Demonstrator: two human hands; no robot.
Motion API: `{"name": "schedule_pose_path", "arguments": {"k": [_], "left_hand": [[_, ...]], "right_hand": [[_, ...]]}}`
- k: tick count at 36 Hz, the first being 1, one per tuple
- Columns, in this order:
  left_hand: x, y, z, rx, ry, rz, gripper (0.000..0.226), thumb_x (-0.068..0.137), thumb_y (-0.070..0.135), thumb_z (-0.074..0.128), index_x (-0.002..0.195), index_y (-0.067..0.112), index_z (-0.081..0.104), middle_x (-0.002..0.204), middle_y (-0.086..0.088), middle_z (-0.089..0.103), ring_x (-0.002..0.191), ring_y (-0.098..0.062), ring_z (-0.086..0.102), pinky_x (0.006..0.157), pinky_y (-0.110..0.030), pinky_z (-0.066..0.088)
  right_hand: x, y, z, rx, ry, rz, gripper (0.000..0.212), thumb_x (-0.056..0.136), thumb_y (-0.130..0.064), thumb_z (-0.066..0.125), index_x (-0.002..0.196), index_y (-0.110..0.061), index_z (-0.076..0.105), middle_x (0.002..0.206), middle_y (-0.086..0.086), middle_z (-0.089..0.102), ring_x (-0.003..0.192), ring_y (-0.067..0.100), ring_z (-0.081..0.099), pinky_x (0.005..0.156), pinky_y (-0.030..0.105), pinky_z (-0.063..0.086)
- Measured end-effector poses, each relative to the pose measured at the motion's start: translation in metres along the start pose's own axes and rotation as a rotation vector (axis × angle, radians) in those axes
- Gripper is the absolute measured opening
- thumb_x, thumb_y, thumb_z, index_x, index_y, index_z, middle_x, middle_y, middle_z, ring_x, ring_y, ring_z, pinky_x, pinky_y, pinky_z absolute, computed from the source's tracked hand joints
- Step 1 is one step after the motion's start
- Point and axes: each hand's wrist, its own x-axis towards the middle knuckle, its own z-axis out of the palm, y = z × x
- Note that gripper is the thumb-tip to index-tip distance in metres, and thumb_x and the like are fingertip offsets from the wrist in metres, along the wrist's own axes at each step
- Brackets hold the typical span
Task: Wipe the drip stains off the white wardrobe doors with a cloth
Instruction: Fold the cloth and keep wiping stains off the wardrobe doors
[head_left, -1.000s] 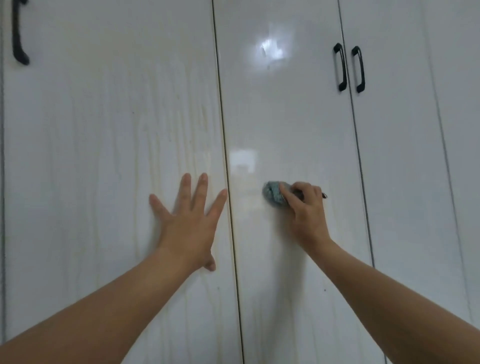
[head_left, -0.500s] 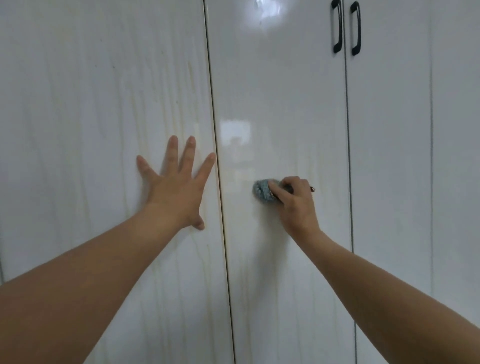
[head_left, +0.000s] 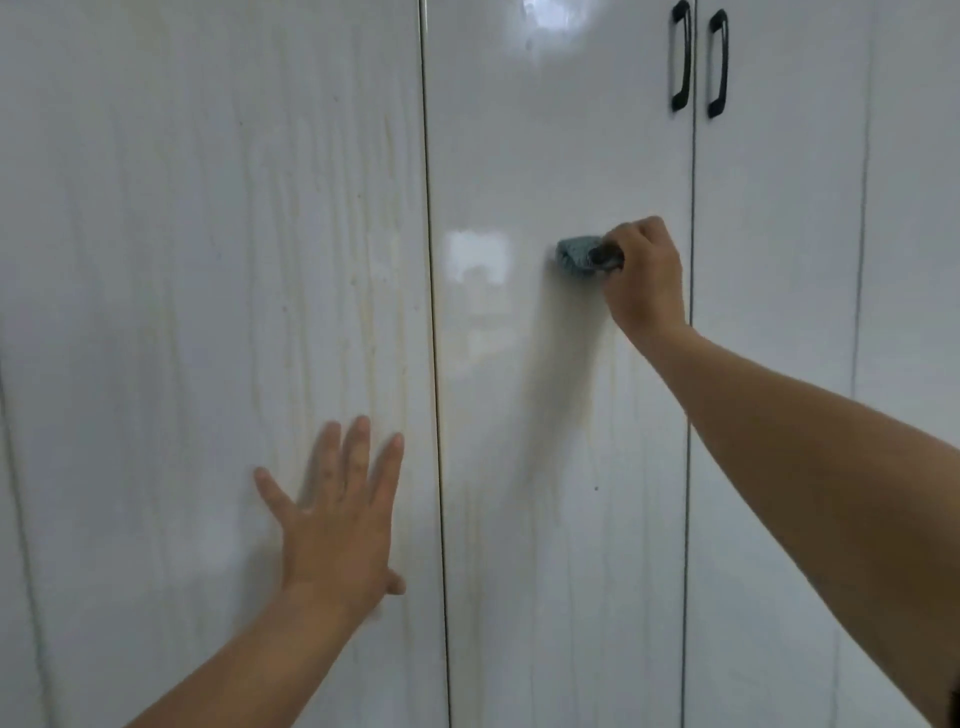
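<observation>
Head: right hand (head_left: 644, 275) grips bunched grey-blue cloth (head_left: 574, 254); left hand (head_left: 337, 525) splayed on streaked door (head_left: 208, 260).

White wardrobe doors (head_left: 519, 156); yellowish drip stains (head_left: 374, 322) streak left door; black handles (head_left: 687, 57) upper right.

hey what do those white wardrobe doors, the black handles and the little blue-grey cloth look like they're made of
The white wardrobe doors look like laminated or lacquered board with a high gloss; they mirror bright glare patches. The black bar handles are probably painted metal, possibly plastic; they look dark and smooth. The blue-grey cloth seems a soft, textured, matt fabric, bunched in the fingers of the right hand.
</observation>
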Motion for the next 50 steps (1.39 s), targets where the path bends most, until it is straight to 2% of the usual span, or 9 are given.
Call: {"name": "schedule_pose_path", "arguments": {"k": [9, 18, 22, 28, 32, 35, 39, 45, 50], "left_hand": [[0.000, -0.001, 0.032, 0.007, -0.008, -0.002, 0.148, 0.076, 0.070, 0.074, 0.137, 0.026, -0.054, 0.142, -0.016, -0.062, 0.134, -0.042, -0.053, 0.103, -0.089, 0.004], [0.004, 0.003, 0.038, 0.017, 0.027, 0.006, 0.150, 0.074, 0.069, 0.076, 0.141, 0.023, -0.050, 0.143, -0.020, -0.060, 0.135, -0.046, -0.052, 0.102, -0.090, 0.008], [0.003, -0.001, 0.044, 0.024, 0.063, 0.012, 0.154, 0.069, 0.072, 0.078, 0.146, 0.023, -0.045, 0.149, -0.019, -0.055, 0.139, -0.045, -0.048, 0.102, -0.090, 0.008], [0.003, -0.002, 0.044, 0.015, 0.071, 0.023, 0.152, 0.072, 0.072, 0.076, 0.144, 0.024, -0.048, 0.148, -0.018, -0.056, 0.140, -0.045, -0.046, 0.103, -0.089, 0.009], [0.002, -0.002, 0.042, 0.023, 0.058, 0.037, 0.148, 0.075, 0.070, 0.075, 0.145, 0.023, -0.047, 0.147, -0.020, -0.057, 0.140, -0.046, -0.046, 0.103, -0.090, 0.009], [0.001, -0.004, 0.045, 0.032, 0.062, 0.035, 0.148, 0.075, 0.071, 0.074, 0.146, 0.022, -0.046, 0.148, -0.021, -0.055, 0.141, -0.048, -0.045, 0.102, -0.091, 0.009], [0.001, -0.003, 0.045, 0.042, 0.089, 0.040, 0.150, 0.074, 0.074, 0.073, 0.145, 0.021, -0.047, 0.148, -0.022, -0.055, 0.141, -0.048, -0.044, 0.101, -0.090, 0.009], [0.003, -0.004, 0.048, 0.055, 0.127, 0.038, 0.153, 0.066, 0.075, 0.078, 0.152, 0.021, -0.036, 0.155, -0.022, -0.047, 0.145, -0.049, -0.038, 0.099, -0.092, 0.009], [0.004, -0.004, 0.053, 0.076, 0.140, 0.045, 0.150, 0.069, 0.075, 0.075, 0.152, 0.021, -0.037, 0.154, -0.022, -0.048, 0.145, -0.049, -0.039, 0.099, -0.091, 0.008]], "right_hand": [[-0.015, 0.005, 0.029, -0.019, 0.035, 0.060, 0.026, 0.085, 0.007, 0.053, 0.103, 0.001, 0.071, 0.107, 0.016, 0.060, 0.100, 0.035, 0.053, 0.079, 0.025, 0.030], [-0.080, 0.039, 0.028, -0.044, -0.133, -0.218, 0.031, 0.076, 0.016, 0.069, 0.103, 0.002, 0.075, 0.100, 0.020, 0.065, 0.090, 0.042, 0.058, 0.076, 0.037, 0.046], [-0.039, 0.022, 0.025, -0.002, -0.050, -0.029, 0.021, 0.090, 0.001, 0.055, 0.104, 0.001, 0.071, 0.103, 0.006, 0.056, 0.101, 0.029, 0.051, 0.080, 0.021, 0.034], [-0.090, 0.021, 0.040, 0.025, 0.037, 0.000, 0.021, 0.085, 0.005, 0.055, 0.099, 0.002, 0.071, 0.099, 0.016, 0.061, 0.090, 0.032, 0.053, 0.076, 0.030, 0.036], [-0.195, 0.043, 0.043, 0.002, -0.087, -0.026, 0.012, 0.087, 0.007, 0.069, 0.098, 0.003, 0.071, 0.100, 0.019, 0.064, 0.090, 0.038, 0.057, 0.076, 0.038, 0.046], [-0.246, 0.052, 0.039, 0.009, -0.261, -0.069, 0.028, 0.072, 0.020, 0.076, 0.095, 0.004, 0.074, 0.098, 0.017, 0.065, 0.088, 0.038, 0.059, 0.073, 0.041, 0.053], [-0.188, 0.051, 0.022, 0.052, -0.221, -0.085, 0.039, 0.066, 0.025, 0.068, 0.096, 0.002, 0.076, 0.097, 0.018, 0.065, 0.088, 0.037, 0.062, 0.080, 0.030, 0.047], [-0.024, 0.045, 0.006, 0.044, 0.043, 0.105, 0.030, 0.081, -0.001, 0.052, 0.101, -0.004, 0.074, 0.107, 0.018, 0.062, 0.097, 0.026, 0.060, 0.083, 0.011, 0.039], [0.008, 0.057, 0.013, -0.064, 0.027, 0.116, 0.033, 0.079, 0.004, 0.045, 0.099, -0.001, 0.071, 0.112, 0.020, 0.058, 0.104, 0.033, 0.057, 0.084, 0.026, 0.041]]}}
